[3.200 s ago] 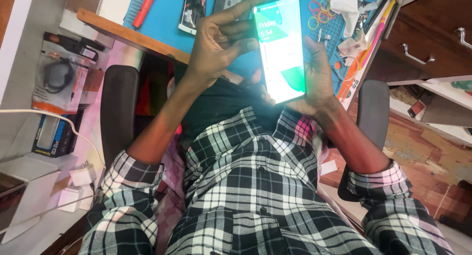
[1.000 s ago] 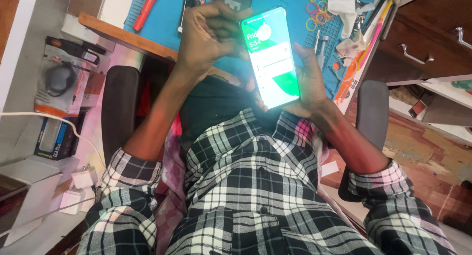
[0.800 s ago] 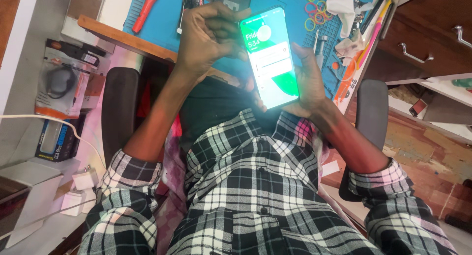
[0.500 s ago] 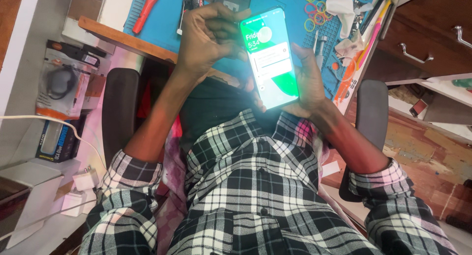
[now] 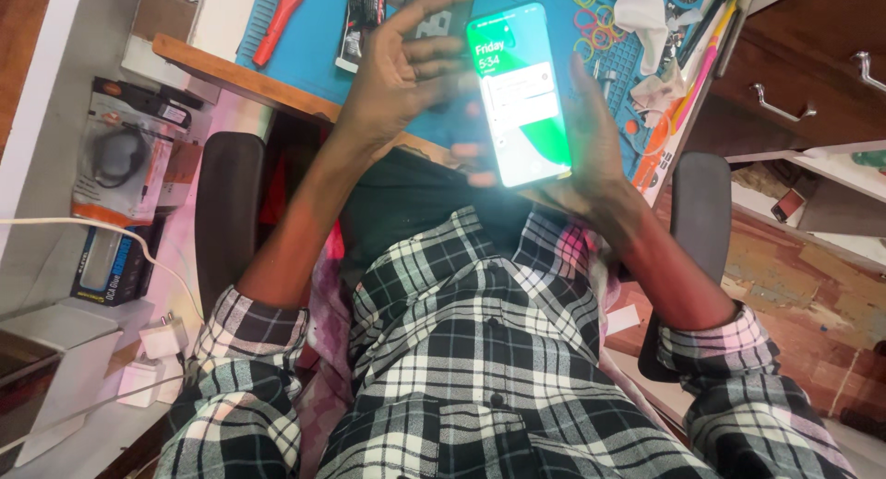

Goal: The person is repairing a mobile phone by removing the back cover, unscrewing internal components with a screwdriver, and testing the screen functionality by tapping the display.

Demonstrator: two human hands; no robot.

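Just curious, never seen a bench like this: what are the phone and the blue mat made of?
The phone front looks like smooth, glossy glass: it glows evenly, held in the right hand. The blue mat looks like soft matte rubber or silicone, with moulded ridges and little trays; I can't be sure.

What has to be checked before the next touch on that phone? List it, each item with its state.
1. Phone gripped by right hand: ok, the hand cradles it from behind.
2. Screen lit: ok, green display showing.
3. Left hand free: ok, open, fingers spread, holding nothing.
4. Left fingertips on the screen: cannot tell, they are blurred at its edge.
5. Phone above the blue mat: ok, held over the desk edge.
6. Red tool out of the way: ok, lying apart on the mat.
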